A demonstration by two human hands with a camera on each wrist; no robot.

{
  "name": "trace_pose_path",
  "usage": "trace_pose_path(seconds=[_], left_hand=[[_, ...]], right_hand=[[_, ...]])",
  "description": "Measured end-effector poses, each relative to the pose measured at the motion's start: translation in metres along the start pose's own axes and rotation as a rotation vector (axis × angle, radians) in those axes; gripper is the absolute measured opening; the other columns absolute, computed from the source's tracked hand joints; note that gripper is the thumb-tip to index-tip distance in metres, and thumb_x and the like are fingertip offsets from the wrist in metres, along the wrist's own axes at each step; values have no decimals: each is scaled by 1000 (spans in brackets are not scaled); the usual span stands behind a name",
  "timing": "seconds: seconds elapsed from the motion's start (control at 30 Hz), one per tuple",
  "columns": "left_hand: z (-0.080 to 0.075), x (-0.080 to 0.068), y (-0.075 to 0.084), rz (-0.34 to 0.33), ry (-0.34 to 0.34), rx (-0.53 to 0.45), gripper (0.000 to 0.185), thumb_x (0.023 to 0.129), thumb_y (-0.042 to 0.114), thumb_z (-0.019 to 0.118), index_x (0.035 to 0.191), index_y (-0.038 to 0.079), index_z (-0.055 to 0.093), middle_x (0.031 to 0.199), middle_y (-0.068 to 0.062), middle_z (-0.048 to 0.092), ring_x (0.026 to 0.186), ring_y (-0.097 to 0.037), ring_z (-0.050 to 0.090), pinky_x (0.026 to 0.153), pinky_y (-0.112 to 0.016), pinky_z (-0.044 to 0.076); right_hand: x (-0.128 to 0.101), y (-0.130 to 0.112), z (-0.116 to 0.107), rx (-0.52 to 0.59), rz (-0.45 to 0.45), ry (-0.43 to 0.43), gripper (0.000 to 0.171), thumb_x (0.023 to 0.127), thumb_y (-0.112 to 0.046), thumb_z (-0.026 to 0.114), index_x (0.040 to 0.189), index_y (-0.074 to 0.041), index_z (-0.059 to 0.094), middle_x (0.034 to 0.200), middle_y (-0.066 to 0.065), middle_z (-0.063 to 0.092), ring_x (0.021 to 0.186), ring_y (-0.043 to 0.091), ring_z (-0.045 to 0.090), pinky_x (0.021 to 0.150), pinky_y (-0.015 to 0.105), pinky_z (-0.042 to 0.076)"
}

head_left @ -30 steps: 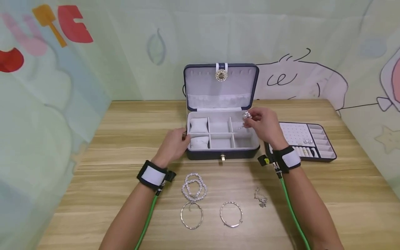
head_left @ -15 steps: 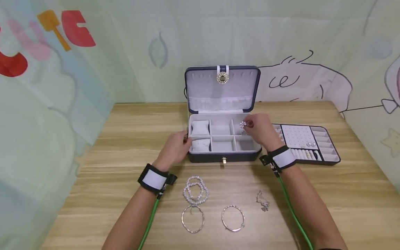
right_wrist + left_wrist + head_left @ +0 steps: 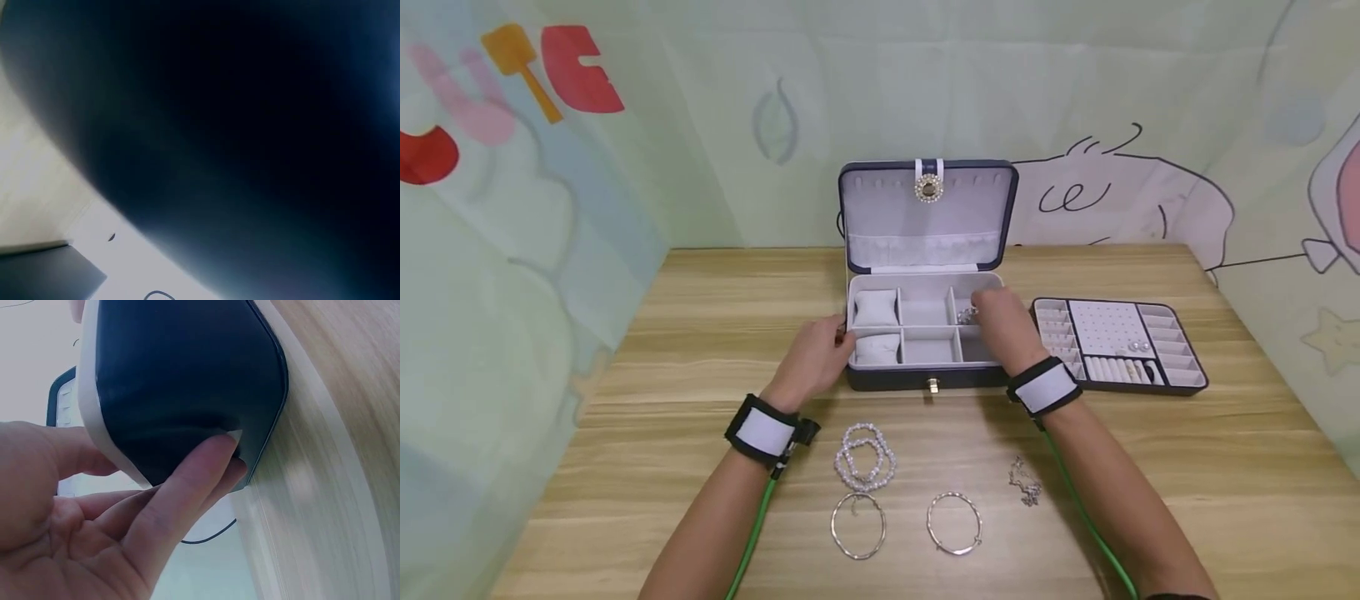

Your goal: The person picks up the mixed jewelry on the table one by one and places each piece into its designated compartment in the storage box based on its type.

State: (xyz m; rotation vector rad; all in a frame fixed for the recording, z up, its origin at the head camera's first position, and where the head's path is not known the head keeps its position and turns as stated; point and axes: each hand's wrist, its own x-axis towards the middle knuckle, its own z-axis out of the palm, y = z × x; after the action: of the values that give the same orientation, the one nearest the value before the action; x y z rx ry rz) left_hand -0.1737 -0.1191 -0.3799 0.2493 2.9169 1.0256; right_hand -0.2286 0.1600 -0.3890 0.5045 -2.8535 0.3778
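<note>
The backdrop (image 3: 700, 125) shows big coloured letters at upper left, cut off by the edge; the red one reads "C" (image 3: 580, 71). Nothing else is readable.

Wooden table (image 3: 662, 333); pale green cartoon-printed curtain (image 3: 700, 108) behind and beside

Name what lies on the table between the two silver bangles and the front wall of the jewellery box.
In the head view, only the pearl bracelets lie between the bangles and the jewellery box.
</note>
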Motion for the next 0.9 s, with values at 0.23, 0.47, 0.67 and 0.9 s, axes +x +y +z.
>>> trace_pose_path(seconds=[0.23, 0.47, 0.67, 0.9], left_hand=[[-1, 0, -1, -2, -4, 0, 21, 104, 18, 50, 96, 5, 64, 77, -8, 59, 64, -18, 53, 56, -29, 43], [0, 1, -1, 4, -9, 0, 22, 104, 18, 50, 99, 4, 65, 81, -9, 62, 64, -18, 53, 56, -28, 43], [0, 1, -1, 8, -16, -4, 22, 104, 18, 50, 103, 3, 65, 82, -10, 63, 64, -17, 53, 56, -29, 43], [-1, 2, -1, 25, -5, 20, 21, 104, 18, 51, 97, 3, 65, 84, -11, 64, 67, -19, 55, 58, -29, 43]], right_hand=[[-1, -1, -1, 27, 32, -7, 23, 89, 14, 53, 89, 4, 74, 84, 24, 74, 78, 41, 72, 64, 52, 54], [-8, -8, -19, 125, 18, -71, 11, 92, -2, 68, 101, -2, 76, 91, 15, 75, 79, 29, 68, 67, 43, 54], [-29, -47, -45, 289, -285, -113, 11, 92, -8, 74, 103, -6, 77, 96, 5, 73, 84, 17, 69, 73, 31, 58], [-62, -103, -28, 283, -649, -435, 28, 92, -13, 73, 120, -15, 73, 125, 3, 68, 115, 15, 65, 100, 28, 54]])
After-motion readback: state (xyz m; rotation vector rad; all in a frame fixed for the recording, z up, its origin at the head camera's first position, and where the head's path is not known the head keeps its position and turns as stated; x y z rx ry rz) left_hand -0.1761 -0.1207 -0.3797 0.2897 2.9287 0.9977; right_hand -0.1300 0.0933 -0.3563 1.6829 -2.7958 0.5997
